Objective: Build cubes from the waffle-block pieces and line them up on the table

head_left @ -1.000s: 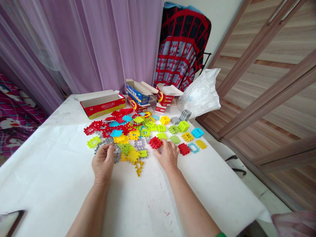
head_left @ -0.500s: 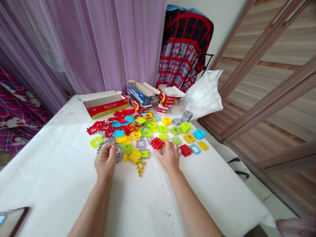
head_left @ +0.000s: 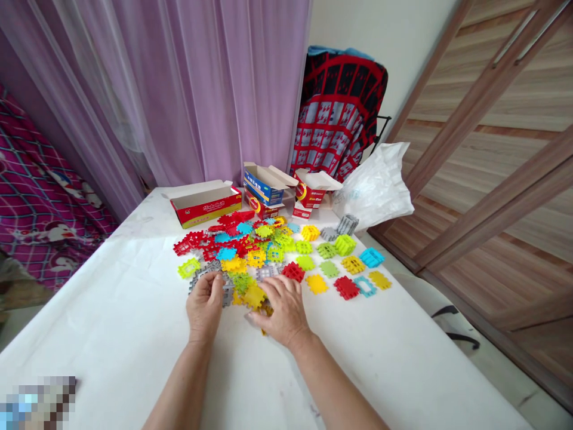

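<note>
My left hand (head_left: 205, 306) is curled at the near left side of a pile of toothed plastic building pieces, beside some grey pieces (head_left: 206, 272). Thumb and fingers are pressed together; whatever they hold is hidden. My right hand (head_left: 284, 312) reaches over the pile's near edge with fingers apart, above a yellow piece (head_left: 254, 295). It partly covers another yellow piece below. A red assembled block (head_left: 293, 272) lies just beyond its fingertips. To its right is a flat yellow square piece (head_left: 317, 284).
Sorted pieces stand to the right, among them a red one (head_left: 346, 288), a blue block (head_left: 372, 257) and a grey block (head_left: 347, 224). Behind are a long red box (head_left: 206, 210), a blue box (head_left: 264, 186), a small red box (head_left: 310, 194) and a white plastic bag (head_left: 380, 185).
My right hand has moved left from beside the red block to the yellow pieces, uncovering a yellow square on the table. My left hand stays closed by the pile. The view has shifted slightly.
</note>
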`<state>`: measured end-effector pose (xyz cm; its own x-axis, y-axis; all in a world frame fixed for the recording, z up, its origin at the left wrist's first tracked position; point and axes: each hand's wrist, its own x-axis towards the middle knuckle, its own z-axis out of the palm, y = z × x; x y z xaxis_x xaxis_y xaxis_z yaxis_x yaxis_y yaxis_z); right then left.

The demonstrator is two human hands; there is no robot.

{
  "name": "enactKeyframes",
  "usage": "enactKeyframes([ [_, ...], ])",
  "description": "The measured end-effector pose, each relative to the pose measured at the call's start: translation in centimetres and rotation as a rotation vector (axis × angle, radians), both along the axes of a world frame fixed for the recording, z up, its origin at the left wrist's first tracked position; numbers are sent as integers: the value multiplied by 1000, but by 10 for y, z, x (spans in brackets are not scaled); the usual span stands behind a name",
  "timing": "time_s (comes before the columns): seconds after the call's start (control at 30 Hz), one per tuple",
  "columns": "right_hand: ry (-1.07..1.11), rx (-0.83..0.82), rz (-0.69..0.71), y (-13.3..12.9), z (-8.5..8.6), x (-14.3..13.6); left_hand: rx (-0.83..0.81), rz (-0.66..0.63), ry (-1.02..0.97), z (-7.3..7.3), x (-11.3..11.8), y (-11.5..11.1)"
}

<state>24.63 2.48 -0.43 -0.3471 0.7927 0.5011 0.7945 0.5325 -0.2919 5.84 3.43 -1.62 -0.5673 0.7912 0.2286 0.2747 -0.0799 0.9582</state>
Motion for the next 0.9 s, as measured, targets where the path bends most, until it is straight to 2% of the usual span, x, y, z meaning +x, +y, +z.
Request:
enactKeyframes([
  [0.17, 53, -47, 7, 1, -2, -9, 29, 0, 68, -1, 0, 0],
  [0.3, 383, -99, -44, 2, 3, -6, 90, -33, 137, 5, 4, -3],
  [0.37, 636, -254, -19, 2, 9, -5, 127, -84, 175, 9, 8, -5],
  [0.47, 1041, -657, 83, 2, 19, -4, 159, -223, 206, 12, 17, -8],
  [0.57, 1298, -1031, 176, 2, 25, -1, 123, -353, 94, 12, 25, -10],
  [0.63, 1333, -1175, 200, 2, 24, 1, 47, -421, -78, 11, 28, -10],
  [0.7, 1309, -1235, 196, 1, 21, 4, -34, -461, -229, 10, 31, -11],
  [0.9, 1175, -1211, 124, 1, 14, 7, -172, -538, -350, 18, 36, -15],
])
